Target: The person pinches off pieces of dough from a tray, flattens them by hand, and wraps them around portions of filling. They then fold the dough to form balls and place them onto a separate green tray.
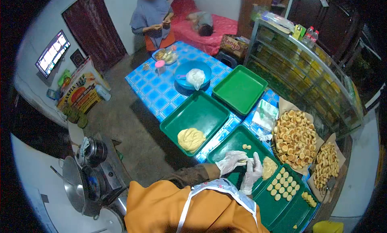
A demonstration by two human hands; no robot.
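Observation:
Both my hands wear thin white gloves and meet over a green tray. My left hand comes in from the left and pinches a small piece of dough at its fingertips. My right hand has its thumb and fingers on the same piece, partly hiding it. Two small dough balls lie in the tray just beyond my hands. To the right of my right hand rests a flattened mass of pale dough. Rows of small round dough pieces sit in another green tray.
A large dough lump lies in a green tray. Behind are another green tray and a blue basin holding a white bag. Browned pastries heap at right beside a glass cabinet. A person stands across the table.

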